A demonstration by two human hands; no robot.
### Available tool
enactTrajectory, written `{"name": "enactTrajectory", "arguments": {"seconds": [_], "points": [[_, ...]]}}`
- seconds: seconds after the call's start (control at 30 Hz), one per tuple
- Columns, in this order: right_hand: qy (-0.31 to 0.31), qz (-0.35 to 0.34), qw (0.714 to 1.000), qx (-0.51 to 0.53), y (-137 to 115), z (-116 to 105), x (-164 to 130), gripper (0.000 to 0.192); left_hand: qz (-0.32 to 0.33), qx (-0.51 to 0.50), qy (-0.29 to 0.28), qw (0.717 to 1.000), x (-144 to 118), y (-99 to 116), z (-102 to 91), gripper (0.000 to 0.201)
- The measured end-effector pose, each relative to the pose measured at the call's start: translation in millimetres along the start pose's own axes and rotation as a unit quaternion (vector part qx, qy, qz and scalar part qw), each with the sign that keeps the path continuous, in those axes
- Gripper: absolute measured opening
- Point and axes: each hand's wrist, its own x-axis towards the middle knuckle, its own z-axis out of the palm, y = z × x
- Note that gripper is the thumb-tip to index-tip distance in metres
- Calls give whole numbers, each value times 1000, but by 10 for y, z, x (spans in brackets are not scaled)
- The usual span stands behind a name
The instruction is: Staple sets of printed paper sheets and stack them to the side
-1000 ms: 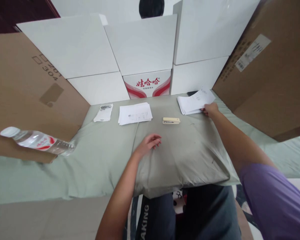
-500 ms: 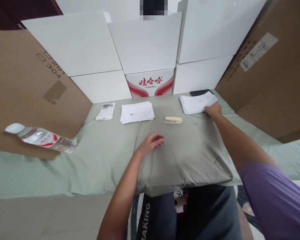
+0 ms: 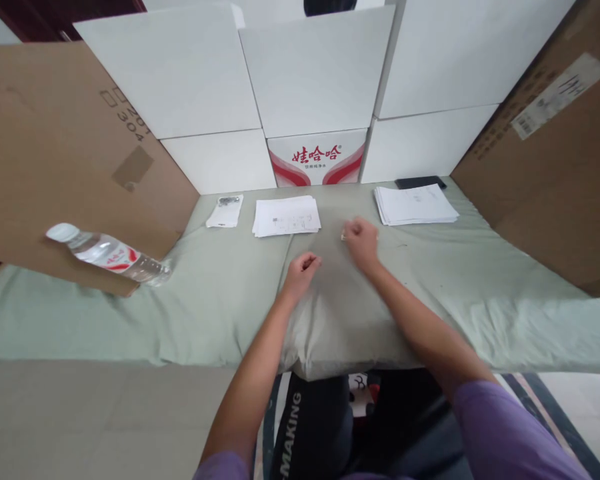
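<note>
My right hand (image 3: 363, 243) is curled over the cream stapler (image 3: 344, 236) on the cloth. It is slightly blurred and covers most of the stapler, whose ends peek out on either side. Closer to me, my left hand (image 3: 303, 270) rests with its fingers curled in towards the thumb, and nothing shows in it. Beyond it lies a stack of printed paper sheets (image 3: 286, 217). A second stack of paper (image 3: 416, 205) sits farther right, beyond my right hand.
A small clear packet (image 3: 225, 211) with dark bits lies at the left. A water bottle (image 3: 110, 255) leans by a cardboard panel (image 3: 45, 153). White boxes (image 3: 315, 73) wall the back; another cardboard panel (image 3: 555, 180) stands right. A black flat object (image 3: 420, 182) lies behind the right stack.
My right hand has left the right paper stack and moved left onto the stapler. My left hand's fingers have curled in more. The view has shifted slightly.
</note>
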Motion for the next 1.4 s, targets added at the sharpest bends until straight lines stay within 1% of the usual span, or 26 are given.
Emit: {"name": "enactTrajectory", "arguments": {"seconds": [0.03, 0.07, 0.1, 0.13, 0.17, 0.2, 0.23, 0.27, 0.3, 0.33, 0.37, 0.4, 0.43, 0.47, 0.5, 0.53, 0.6, 0.7, 0.77, 0.9, 0.97, 1.03, 1.13, 1.23, 1.3, 1.4], "points": [[-38, -14, 999, 31, -145, 235, -130, 40, 20, -4, 60, 998, 8, 10, -50, 33], [-77, -19, 995, 59, -257, 443, -243, 40, 45, -9, 132, 990, 38, 28, -118, 33], [-107, -9, 991, 77, -333, 615, -337, 39, 71, -14, 206, 976, 98, 51, -202, 32], [-130, -1, 988, 86, -373, 747, -408, 38, 98, -15, 273, 957, 188, 75, -297, 30], [-145, 4, 985, 93, -382, 837, -456, 37, 119, -17, 323, 939, 307, 96, -397, 29], [-153, 7, 983, 99, -368, 889, -484, 36, 132, -2, 345, 929, 449, 107, -493, 27], [-154, 9, 982, 105, -339, 909, -493, 35, 141, 32, 341, 929, 606, 102, -578, 24], [-150, 13, 982, 112, -305, 904, -489, 35, 148, 83, 308, 936, 766, 78, -645, 18], [-144, 21, 982, 119, -273, 885, -477, 35, 153, 143, 257, 944, 918, 33, -688, 12], [-138, 31, 982, 126, -249, 859, -460, 35, 162, 201, 188, 948, 1052, -29, -708, 15], [-132, 42, 981, 134, -234, 832, -443, 35, 170, 256, 102, 946, 1160, -102, -705, 25], [-129, 51, 980, 143, -228, 810, -429, 35, 162, 310, 31, 936, 1238, -181, -685, 35], [-126, 58, 979, 151, -230, 793, -417, 35, 140, 358, -17, 923, 1286, -257, -654, 44], [-125, 63, 977, 159, -238, 782, -410, 35, 113, 397, -48, 910, 1307, -326, -619, 52], [-124, 66, 976, 166, -249, 775, -406, 36, 85, 427, -65, 898, 1305, -383, -585, 57], [-122, 69, 975, 173, -261, 771, -405, 36, 63, 446, -69, 890, 1286, -426, -556, 59], [-117, 77, 972, 186, -281, 761, -405, 37, 43, 454, -58, 888, 1222, -474, -527, 57], [-116, 87, 968, 206, -299, 738, -403, 37, 46, 427, -33, 902, 1138, -484, -551, 52], [-118, 92, 966, 211, -306, 721, -400, 37, 49, 411, -29, 910, 1122, -479, -590, 49], [-117, 94, 966, 212, -311, 708, -392, 37, 59, 399, -39, 914, 1151, -480, -657, 39], [-112, 96, 966, 214, -307, 712, -389, 38, 64, 399, -31, 914, 1161, -474, -672, 32], [-106, 102, 966, 215, -300, 718, -386, 38, 69, 405, -12, 912, 1163, -455, -673, 29], [-98, 105, 965, 221, -291, 720, -383, 39, 73, 436, 13, 897, 1166, -412, -646, 29], [-92, 106, 963, 230, -297, 707, -381, 39, 56, 462, 44, 884, 1183, -385, -604, 26], [-94, 114, 961, 232, -309, 694, -380, 39, 44, 456, 77, 886, 1197, -386, -589, 23], [-99, 122, 959, 234, -325, 680, -382, 40, 51, 424, 114, 897, 1211, -410, -594, 18]]}}
